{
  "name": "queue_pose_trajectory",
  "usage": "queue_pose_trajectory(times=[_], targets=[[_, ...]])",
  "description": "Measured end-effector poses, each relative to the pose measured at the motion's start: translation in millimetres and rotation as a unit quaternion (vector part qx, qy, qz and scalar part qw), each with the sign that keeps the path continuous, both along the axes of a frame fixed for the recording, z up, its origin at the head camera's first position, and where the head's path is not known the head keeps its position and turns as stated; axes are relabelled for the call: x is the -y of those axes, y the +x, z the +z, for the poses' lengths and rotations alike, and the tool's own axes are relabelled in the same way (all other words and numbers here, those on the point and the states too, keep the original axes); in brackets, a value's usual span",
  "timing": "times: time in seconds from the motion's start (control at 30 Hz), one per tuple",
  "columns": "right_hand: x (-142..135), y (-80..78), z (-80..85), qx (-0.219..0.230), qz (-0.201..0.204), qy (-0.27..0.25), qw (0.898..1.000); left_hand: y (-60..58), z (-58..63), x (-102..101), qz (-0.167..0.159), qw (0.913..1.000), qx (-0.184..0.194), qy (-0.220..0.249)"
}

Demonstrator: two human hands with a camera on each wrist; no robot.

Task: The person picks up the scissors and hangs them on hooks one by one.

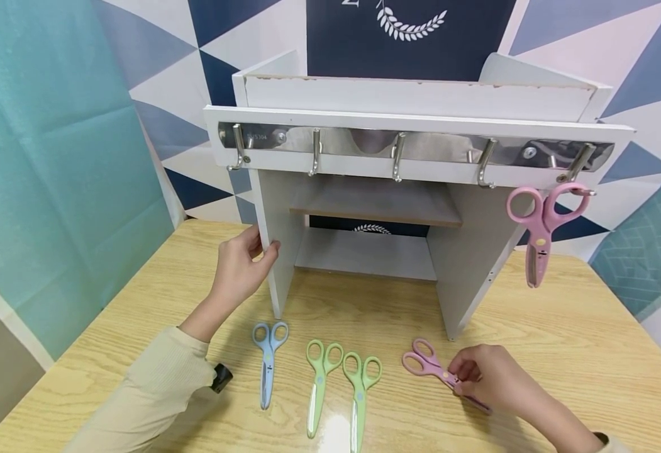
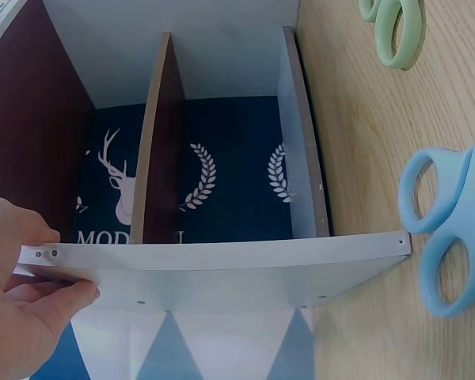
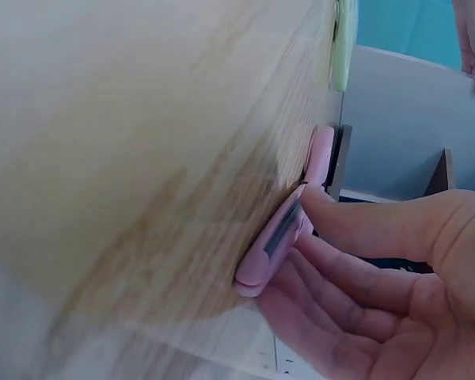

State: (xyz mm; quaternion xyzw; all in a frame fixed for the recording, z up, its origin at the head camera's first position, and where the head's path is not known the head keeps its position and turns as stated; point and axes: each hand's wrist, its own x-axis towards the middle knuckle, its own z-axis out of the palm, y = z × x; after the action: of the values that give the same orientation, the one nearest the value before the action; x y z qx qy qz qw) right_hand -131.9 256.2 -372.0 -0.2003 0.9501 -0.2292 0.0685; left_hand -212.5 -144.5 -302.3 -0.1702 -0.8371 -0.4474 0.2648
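Observation:
My left hand point(image 1: 238, 269) grips the front edge of the left side panel point(image 1: 269, 251) of a white shelf unit, thumb inside and fingers outside. In the left wrist view the fingers hold that panel close to two small holes. At the lower right, my right hand point(image 1: 491, 377) pinches a pair of pink scissors point(image 1: 427, 365) by its blades, thumb on one side and fingertips on the other. The right wrist view shows these scissors point(image 3: 273, 249) low over the tabletop, blades toward the camera. Another pair of pink scissors point(image 1: 541, 242) hangs by one handle loop from the rightmost hook point(image 1: 582, 160).
A metal rail point(image 1: 358, 143) with several hooks runs across the unit's front. On the wooden table point(image 1: 194, 251) lie blue scissors point(image 1: 268, 365) and two green scissors, one point(image 1: 320, 384) left of the other point(image 1: 360, 393). A small black object point(image 1: 222, 377) shows beside the left sleeve.

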Motion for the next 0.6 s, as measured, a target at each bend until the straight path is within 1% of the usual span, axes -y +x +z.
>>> queue_pose_trajectory(times=[0.13, 0.27, 0.6], targets=[[1.1, 1.8, 0.6, 0.012, -0.019, 0.017, 1.0, 0.2, 0.6, 0.0, 0.0, 1.0, -0.001, 0.0], [4.6, 3.7, 0.5, 0.013, -0.031, 0.023, 0.999, 0.4, 1.1, 0.6, 0.0, 1.0, -0.002, 0.001], [9.5, 2.1, -1.6, -0.001, -0.046, 0.037, 0.998, 0.5, 1.3, 0.2, -0.004, 1.0, 0.003, 0.004]])
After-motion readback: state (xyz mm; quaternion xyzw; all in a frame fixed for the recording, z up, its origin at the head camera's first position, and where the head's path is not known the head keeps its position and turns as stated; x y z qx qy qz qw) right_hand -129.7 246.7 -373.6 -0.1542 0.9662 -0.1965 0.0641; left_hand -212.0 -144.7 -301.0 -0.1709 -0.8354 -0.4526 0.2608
